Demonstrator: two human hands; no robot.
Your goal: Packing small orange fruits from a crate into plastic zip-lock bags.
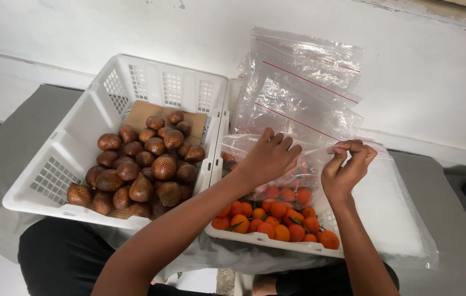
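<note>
Both hands (309,161) on a clear zip bag (312,151) over small oranges (276,216).

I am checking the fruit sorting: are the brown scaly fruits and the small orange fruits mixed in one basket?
No, the brown scaly fruits fill the left white basket, the small orange fruits another.

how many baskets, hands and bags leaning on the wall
baskets: 2, one with brown fruit, one with orange fruit
hands: 2, left hand, right hand
bags on the wall: about 3, they overlap so the count is rough
total: about 7
</note>
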